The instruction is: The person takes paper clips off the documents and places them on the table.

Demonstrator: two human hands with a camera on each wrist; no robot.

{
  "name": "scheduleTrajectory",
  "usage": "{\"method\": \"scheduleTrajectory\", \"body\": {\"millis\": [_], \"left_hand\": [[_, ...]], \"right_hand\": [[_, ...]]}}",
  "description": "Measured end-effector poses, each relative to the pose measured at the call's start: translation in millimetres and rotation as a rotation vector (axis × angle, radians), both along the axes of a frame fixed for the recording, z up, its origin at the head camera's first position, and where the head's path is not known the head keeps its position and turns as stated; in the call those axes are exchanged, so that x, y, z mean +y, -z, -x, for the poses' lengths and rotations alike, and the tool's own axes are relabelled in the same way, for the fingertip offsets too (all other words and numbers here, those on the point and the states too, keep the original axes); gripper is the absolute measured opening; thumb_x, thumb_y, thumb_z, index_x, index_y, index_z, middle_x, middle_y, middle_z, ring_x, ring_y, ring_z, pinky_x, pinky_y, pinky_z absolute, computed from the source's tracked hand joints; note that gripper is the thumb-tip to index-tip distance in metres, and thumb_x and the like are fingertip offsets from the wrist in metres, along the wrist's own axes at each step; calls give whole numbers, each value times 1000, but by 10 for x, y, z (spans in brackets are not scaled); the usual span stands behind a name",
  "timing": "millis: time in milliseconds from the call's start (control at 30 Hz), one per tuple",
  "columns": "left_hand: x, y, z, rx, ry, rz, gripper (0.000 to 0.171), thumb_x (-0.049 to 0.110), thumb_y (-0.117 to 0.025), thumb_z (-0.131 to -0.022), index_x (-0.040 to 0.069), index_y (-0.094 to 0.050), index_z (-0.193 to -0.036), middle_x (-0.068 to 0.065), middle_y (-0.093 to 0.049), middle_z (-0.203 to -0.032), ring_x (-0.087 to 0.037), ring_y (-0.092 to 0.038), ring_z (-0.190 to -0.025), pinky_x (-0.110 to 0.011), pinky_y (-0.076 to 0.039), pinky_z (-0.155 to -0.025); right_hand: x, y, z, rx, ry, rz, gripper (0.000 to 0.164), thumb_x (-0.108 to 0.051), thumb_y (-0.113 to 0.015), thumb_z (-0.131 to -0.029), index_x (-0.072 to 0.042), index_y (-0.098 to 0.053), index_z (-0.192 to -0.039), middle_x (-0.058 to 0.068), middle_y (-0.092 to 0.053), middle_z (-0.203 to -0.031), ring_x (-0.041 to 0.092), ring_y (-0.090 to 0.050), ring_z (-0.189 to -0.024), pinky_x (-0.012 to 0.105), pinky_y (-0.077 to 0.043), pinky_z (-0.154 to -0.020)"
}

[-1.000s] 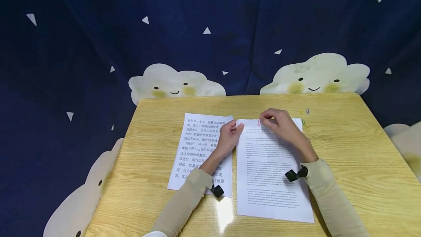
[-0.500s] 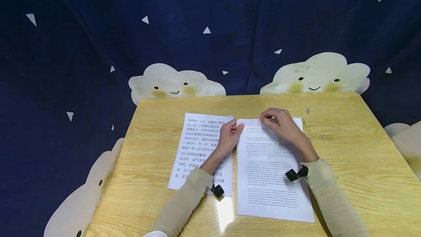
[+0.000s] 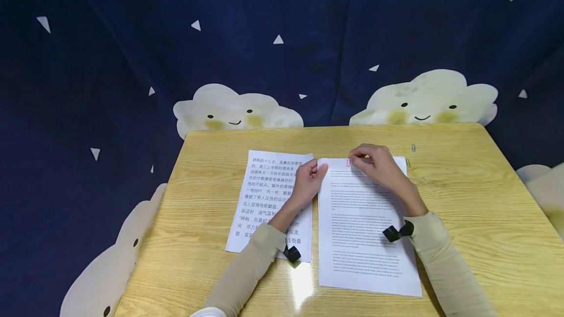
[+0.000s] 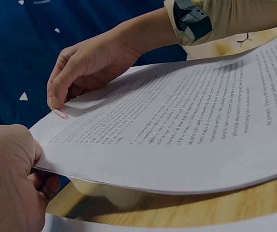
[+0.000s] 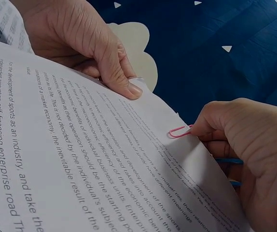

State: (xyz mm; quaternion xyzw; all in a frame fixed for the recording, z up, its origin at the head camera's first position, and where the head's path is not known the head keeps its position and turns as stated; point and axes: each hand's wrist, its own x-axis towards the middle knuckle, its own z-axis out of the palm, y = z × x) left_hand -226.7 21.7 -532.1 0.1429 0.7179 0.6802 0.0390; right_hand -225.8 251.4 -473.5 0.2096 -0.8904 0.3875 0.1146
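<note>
A stack of printed paper sheets [image 3: 365,238] lies in front of me, its near-left edge raised off the table in the left wrist view. My left hand [image 3: 310,182] pinches the stack's top left corner, thumb on top. At the top edge, my right hand [image 3: 376,163] pinches a pink paper clip [image 5: 179,131] between thumb and finger. The clip's rounded end lies over the top sheet, and its other end is hidden by the fingertips. Thin blue shapes show between the right fingers in the right wrist view; what they are I cannot tell.
Left of the stack, partly under my left forearm, lies another sheet with large Chinese print [image 3: 264,194]. Yellow [image 3: 404,149], blue [image 3: 413,147] and green [image 3: 408,163] paper clips lie beyond the right hand. The wooden table [image 3: 476,199] ends at a dark blue curtain [image 3: 326,53].
</note>
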Motion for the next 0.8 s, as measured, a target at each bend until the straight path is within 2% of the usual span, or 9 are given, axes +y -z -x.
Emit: {"method": "scheduleTrajectory", "body": {"millis": [267,533,800], "left_hand": [[3,-4,-2,-10,-2,-9,22,16,-61,-107,-3,-72,-115,-15,-57,-69,-6,-41,-49,-18,-33,-45],[-8,0,2,3,5,12,22,19,-61,-107,0,-72,-111,3,-51,-63,-5,-41,-50,-18,-33,-46],[-12,0,2,9,9,6,22,19,-61,-107,0,-72,-110,4,-51,-63,-5,-41,-51,-18,-33,-46]], "right_hand": [[-2,-3,0,-7,6,0,7,-7,-72,-98,-7,-79,-96,4,-75,-97,18,-68,-90,7,-49,-77],[-2,3,4,-14,11,10,8,-8,-72,-98,-6,-79,-97,4,-75,-97,18,-68,-89,7,-49,-77],[4,7,0,-22,14,14,8,-8,-71,-99,-7,-79,-97,4,-75,-97,18,-68,-90,7,-49,-77]]}}
